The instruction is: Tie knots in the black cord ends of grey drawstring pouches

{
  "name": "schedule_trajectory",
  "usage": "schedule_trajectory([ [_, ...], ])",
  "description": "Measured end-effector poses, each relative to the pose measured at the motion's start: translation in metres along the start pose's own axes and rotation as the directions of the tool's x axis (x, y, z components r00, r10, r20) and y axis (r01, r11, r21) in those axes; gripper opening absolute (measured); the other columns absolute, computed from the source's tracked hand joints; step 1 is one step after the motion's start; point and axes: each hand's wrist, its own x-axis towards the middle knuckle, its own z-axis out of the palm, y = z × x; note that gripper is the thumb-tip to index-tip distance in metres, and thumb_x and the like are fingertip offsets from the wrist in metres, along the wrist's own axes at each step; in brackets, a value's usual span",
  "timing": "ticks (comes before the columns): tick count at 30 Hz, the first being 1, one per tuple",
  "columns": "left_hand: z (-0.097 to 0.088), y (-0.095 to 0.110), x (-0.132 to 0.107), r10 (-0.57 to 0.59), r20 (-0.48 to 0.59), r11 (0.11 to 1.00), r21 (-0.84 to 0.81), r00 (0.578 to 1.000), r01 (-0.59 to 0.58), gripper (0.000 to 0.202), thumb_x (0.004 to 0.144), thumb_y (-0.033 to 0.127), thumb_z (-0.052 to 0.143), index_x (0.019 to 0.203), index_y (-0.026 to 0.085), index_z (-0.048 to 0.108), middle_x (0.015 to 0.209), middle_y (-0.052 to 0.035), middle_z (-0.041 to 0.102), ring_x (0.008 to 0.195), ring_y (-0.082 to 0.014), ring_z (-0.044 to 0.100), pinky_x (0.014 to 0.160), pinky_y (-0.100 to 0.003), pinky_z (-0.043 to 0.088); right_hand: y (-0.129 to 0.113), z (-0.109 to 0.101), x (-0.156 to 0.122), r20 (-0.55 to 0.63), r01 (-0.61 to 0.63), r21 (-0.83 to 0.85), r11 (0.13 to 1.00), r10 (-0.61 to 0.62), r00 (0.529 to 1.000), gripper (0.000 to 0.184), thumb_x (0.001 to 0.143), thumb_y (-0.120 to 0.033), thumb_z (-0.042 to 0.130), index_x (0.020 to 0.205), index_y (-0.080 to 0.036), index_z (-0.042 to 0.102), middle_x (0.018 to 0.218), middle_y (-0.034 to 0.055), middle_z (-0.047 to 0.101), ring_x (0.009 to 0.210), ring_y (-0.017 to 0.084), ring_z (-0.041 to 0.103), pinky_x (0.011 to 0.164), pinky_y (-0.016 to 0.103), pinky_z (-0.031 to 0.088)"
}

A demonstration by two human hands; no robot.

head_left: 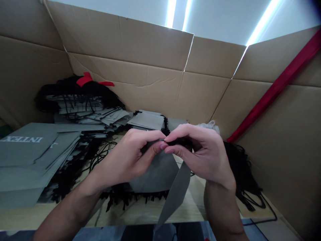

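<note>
My left hand [135,154] and my right hand [200,150] meet fingertip to fingertip above the table, both closed in a pinch. Between them is a grey paper card [177,192], its lower part hanging down at an angle towards the table's front edge. Something dark, perhaps black cord, shows at the pinched edge, mostly hidden by my fingers. Below my hands lies a stack of grey cards [152,177] with black cord ends sticking out along its front side.
A pile of grey cards printed INTEX [20,150] lies at left. Behind it are bundled cards [80,103] with black cords and a red strip [85,79]. More cards [147,119] sit centre back. Black cords [240,167] lie right. Cardboard walls [130,67] enclose the table.
</note>
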Motion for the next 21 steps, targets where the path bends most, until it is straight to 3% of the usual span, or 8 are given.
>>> schedule_trajectory([
  [4,0.002,0.005,0.0,0.083,-0.076,0.996,-0.022,0.994,-0.085,0.026,0.112,0.015,0.059,0.086,0.018,0.064,0.071,0.0081,0.05,0.064,-0.0061,0.04,0.06,-0.02,0.035,-0.003,0.0,0.0,-0.006,-0.078,0.135,0.988,0.08,0.997,0.026,0.088,-0.012,0.101,0.104,-0.023,0.084,0.091,-0.0037,0.079,0.075,0.009,0.068,0.065,0.02,0.054],
  [7,0.006,0.008,-0.001,0.132,-0.119,0.981,-0.127,0.984,-0.147,0.027,0.106,0.014,0.06,0.079,0.018,0.058,0.068,0.0079,0.045,0.061,-0.0063,0.035,0.056,-0.022,0.03,-0.006,0.001,0.0,0.041,-0.137,0.298,0.945,0.131,0.991,0.024,0.088,-0.014,0.102,0.103,-0.022,0.084,0.09,-0.0019,0.079,0.073,0.01,0.07,0.064,0.02,0.056],
  [11,0.006,0.01,-0.003,0.088,-0.106,0.959,-0.259,0.991,-0.113,0.031,0.105,0.016,0.059,0.074,0.019,0.057,0.063,0.0053,0.051,0.055,-0.0073,0.039,0.052,-0.025,0.03,-0.002,0.01,0.002,0.1,-0.179,0.529,0.829,0.149,0.984,0.023,0.087,-0.014,0.103,0.099,-0.02,0.084,0.087,-0.0006,0.078,0.073,0.01,0.069,0.063,0.02,0.056],
  [15,0.004,0.013,-0.007,0.084,-0.144,0.959,-0.256,0.986,-0.119,0.029,0.102,0.019,0.067,0.073,0.022,0.062,0.06,0.0038,0.051,0.054,-0.0109,0.045,0.053,-0.026,0.039,0.005,0.017,0.002,0.132,-0.205,0.702,0.682,0.159,0.979,0.023,0.089,-0.011,0.101,0.103,-0.019,0.084,0.09,0.0006,0.078,0.08,0.011,0.071,0.073,0.02,0.06],
  [19,0.005,0.019,-0.012,-0.056,-0.312,0.992,-0.128,0.948,0.017,0.03,0.103,0.017,0.064,0.074,0.023,0.064,0.065,0.003,0.055,0.059,-0.0127,0.049,0.06,-0.027,0.046,0.002,0.011,0.0,0.159,-0.224,0.663,0.714,0.158,0.975,0.034,0.091,-0.007,0.097,0.12,-0.021,0.086,0.105,0.0021,0.082,0.085,0.009,0.074,0.077,0.018,0.062],
  [21,0.004,0.018,-0.012,-0.055,-0.3,0.993,-0.113,0.952,0.022,0.031,0.105,0.018,0.063,0.073,0.022,0.061,0.064,0.0034,0.055,0.057,-0.0123,0.047,0.059,-0.027,0.044,-0.002,0.007,0.001,0.15,-0.231,0.615,0.754,0.175,0.973,0.036,0.095,-0.01,0.094,0.128,-0.022,0.086,0.109,0.0025,0.083,0.085,0.009,0.076,0.076,0.017,0.063],
])
